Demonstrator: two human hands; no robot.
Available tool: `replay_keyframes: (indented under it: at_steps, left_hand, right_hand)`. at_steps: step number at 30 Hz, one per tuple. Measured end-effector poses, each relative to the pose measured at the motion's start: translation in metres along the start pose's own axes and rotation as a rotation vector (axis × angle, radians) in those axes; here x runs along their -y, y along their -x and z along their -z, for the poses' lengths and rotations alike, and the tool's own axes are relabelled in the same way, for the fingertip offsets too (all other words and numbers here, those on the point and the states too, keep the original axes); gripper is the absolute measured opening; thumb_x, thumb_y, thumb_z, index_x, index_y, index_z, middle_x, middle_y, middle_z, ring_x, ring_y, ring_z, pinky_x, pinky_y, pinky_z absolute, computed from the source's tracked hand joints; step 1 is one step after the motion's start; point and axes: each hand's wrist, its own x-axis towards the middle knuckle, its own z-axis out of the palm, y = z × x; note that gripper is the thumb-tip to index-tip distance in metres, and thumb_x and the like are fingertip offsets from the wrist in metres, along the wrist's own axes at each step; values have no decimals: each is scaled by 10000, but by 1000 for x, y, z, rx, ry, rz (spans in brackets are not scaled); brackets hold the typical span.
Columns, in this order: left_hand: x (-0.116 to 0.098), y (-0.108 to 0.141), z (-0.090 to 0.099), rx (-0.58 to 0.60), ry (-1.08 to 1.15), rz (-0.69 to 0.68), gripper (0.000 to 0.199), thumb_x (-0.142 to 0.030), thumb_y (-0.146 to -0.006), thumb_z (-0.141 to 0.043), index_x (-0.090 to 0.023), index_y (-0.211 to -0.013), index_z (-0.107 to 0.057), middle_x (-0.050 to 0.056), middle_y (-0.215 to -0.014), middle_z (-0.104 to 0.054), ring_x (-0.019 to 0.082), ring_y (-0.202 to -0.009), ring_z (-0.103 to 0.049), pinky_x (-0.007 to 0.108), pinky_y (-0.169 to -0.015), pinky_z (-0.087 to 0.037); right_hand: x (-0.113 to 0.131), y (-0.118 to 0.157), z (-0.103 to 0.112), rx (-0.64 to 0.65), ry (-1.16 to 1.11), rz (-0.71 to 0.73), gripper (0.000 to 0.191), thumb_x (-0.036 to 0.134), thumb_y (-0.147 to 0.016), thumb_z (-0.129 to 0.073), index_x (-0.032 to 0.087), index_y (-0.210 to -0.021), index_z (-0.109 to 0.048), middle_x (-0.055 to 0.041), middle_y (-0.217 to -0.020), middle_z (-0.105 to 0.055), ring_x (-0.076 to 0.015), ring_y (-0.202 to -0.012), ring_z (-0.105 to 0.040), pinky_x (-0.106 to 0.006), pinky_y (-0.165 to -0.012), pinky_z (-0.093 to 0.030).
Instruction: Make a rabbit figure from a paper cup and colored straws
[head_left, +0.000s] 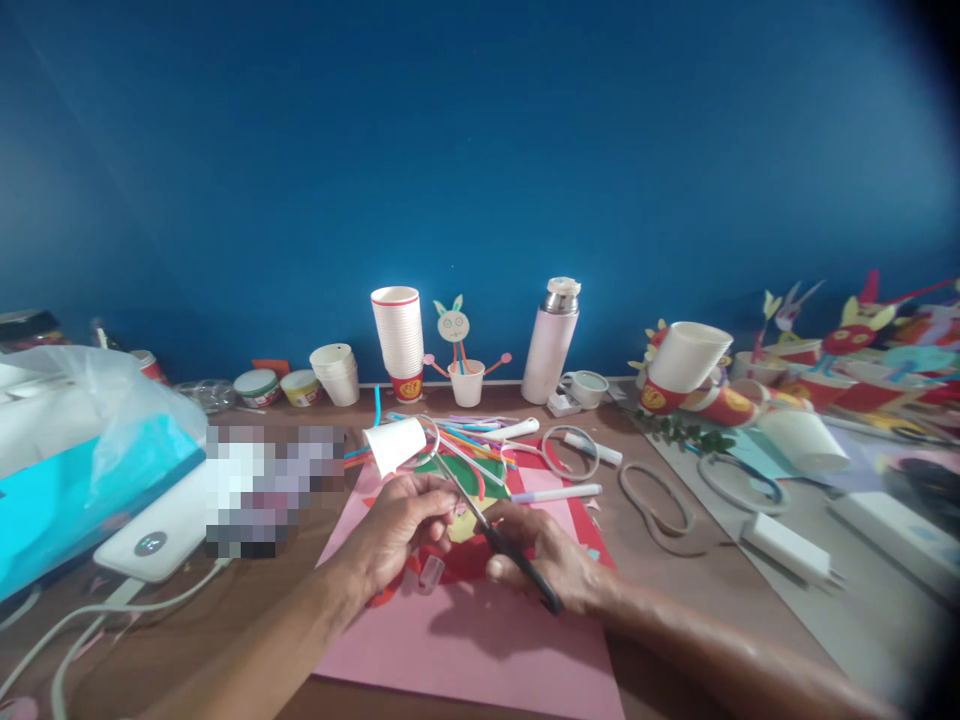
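My right hand [544,550] is closed around a pair of scissors [517,562] with black handles, their blades pointing up and to the left. Beside the blades, the fingertips of my left hand [409,520] pinch what looks like a small piece of pink paper [460,508], mostly hidden by the fingers. Both hands are above a large pink sheet [480,650] with red paper [484,562] and green paper [472,476] on it. A small clear plastic piece [431,574] lies below my left hand. Just beyond that hand, a white paper cup [394,445] rests on its side.
Colored straws [457,435] lie behind the hands. Along the blue wall stand stacked cups [397,335], a cup puppet [466,382] and a thermos [551,345]. A power bank [150,540] with cables is at left. More cup figures [847,350] crowd the right, near a white charger [787,550].
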Motion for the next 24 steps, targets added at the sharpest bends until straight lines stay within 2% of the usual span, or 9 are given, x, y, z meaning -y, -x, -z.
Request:
replay_keyframes:
  at_steps: [10, 24]
  left_hand:
    - [-4, 2, -4, -4, 27, 5, 63, -149, -652, -642, -120, -680, -594, -57, -485, -471, 39, -400, -370, 197, -426, -439]
    - [-4, 3, -2, -8, -80, -4, 68, -172, -668, -612, -126, -717, -600, -59, -454, -463, 56, -384, -400, 196, -414, -396]
  right_hand:
    - [3, 0, 0, -18, -1, -24, 467, 559, -721, -563, 138, -921, -548, 1, -690, -491, -100, -569, -419, -207, -478, -355]
    - [-1, 0, 1, 15, 2, 1, 472, 554, -722, -584, 149, -962, -546, -20, -725, -555, -137, -644, -494, -219, -515, -397]
